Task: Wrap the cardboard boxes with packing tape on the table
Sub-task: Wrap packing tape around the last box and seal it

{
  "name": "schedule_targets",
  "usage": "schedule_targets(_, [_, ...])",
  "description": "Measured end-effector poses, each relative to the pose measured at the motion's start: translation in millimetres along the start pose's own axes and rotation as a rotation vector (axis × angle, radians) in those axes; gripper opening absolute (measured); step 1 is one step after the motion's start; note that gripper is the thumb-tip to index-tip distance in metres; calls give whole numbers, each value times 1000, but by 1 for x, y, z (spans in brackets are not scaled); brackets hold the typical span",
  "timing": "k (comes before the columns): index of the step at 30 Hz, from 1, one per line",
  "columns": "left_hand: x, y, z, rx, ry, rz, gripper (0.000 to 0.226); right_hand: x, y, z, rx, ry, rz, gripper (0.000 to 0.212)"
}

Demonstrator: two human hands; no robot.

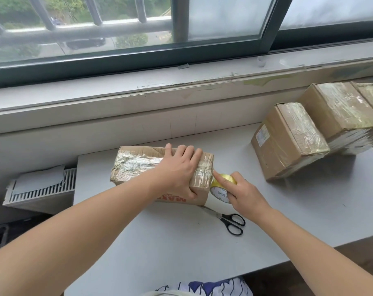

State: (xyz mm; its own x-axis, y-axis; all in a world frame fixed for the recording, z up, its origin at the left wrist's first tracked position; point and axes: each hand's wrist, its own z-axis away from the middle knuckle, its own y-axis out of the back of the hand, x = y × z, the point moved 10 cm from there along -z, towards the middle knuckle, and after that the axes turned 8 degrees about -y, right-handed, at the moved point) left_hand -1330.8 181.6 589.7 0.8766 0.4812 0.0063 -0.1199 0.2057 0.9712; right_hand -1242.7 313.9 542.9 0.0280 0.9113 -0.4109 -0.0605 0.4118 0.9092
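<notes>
Your left hand [179,167] lies across the right part of the cardboard box [138,165]. The fingers are over the top and the thumb is against the near side, so the hand grasps the box and holds it down on the table [181,248]. I think this is so that the box does not slide when the tape pulls on it.

Your right hand [243,193] is closed around the tape roll [220,190], which stands just beside the right end of the box. The index finger [219,177] is stretched out and touches the top right corner of the box, probably to press the tape onto the cardboard there. Whether the tape already sticks at this place, I cannot tell.

The box sits in the middle of the table, and shiny tape already covers its top. The scissors [230,221] lie near the box on its near right side, close to your right hand, which is practical for the cutting. Far to the right are other wrapped boxes [288,142], well apart from your work, so it seems they are finished.
</notes>
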Motion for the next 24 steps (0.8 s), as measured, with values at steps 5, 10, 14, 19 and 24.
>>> schedule_targets(5, [22, 1, -19, -33, -33, 13, 133, 2, -5, -2, -23, 1, -8, 104])
schedule_targets(10, [24, -2, -25, -57, -68, 63, 135, -4, -8, -3, -78, -13, 15, 101])
schedule_targets(14, [23, -1, -26, -80, -76, 67, 131, -16, -1, -4, -172, -28, 94, 93])
schedule_targets(19, [22, 8, -21, -53, -108, 97, 121, -18, 6, 5, -184, -66, 119, 98])
schedule_targets(24, [2, 51, 8, 146, -170, 261, 116, -40, 57, 4, -53, 8, -10, 89])
